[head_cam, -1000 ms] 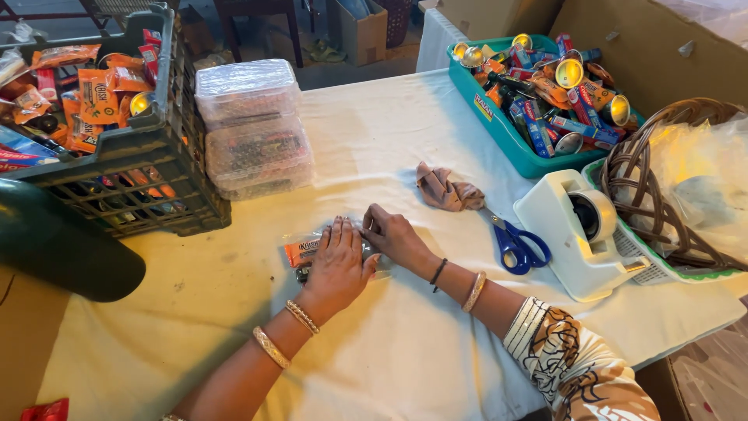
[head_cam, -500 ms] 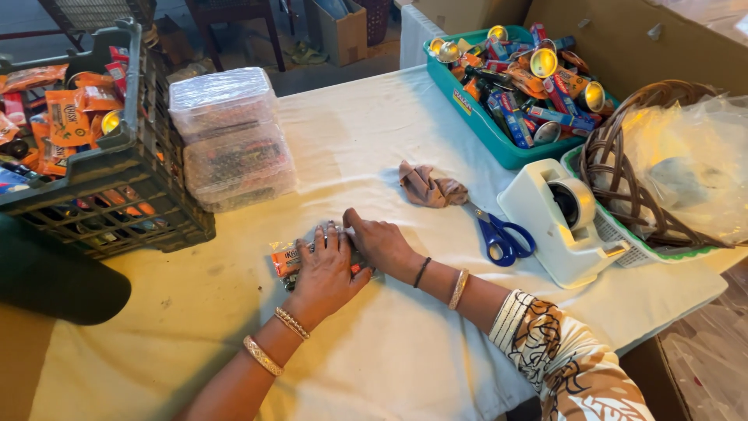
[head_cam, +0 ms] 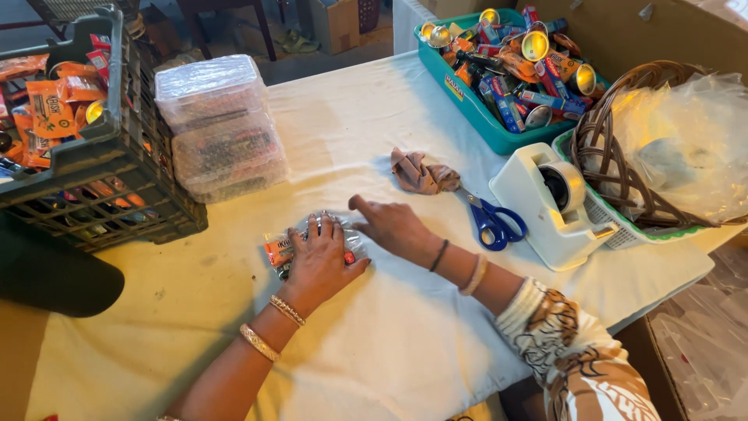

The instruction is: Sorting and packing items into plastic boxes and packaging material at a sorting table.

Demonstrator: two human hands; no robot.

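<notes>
My left hand [head_cam: 321,257] lies flat, fingers spread, pressing down on a small clear plastic packet of wrapped snacks [head_cam: 280,251] on the white tablecloth [head_cam: 374,351]. Only the packet's orange left end and part of its film show. My right hand [head_cam: 393,224] rests beside it on the packet's right edge, fingers together, thumb pointing up and left. Both wrists wear bangles.
A stack of clear lidded boxes [head_cam: 218,129] stands behind, a dark crate of snack packets [head_cam: 78,156] at left. To the right lie a crumpled brown cloth [head_cam: 421,173], blue scissors [head_cam: 491,220], a white tape dispenser [head_cam: 555,204], a teal tray of packets [head_cam: 510,66] and a wicker basket [head_cam: 662,148].
Both hands stayed on the packet, smoothing it. My left hand has flattened over it and my right hand has slid slightly to the right side.
</notes>
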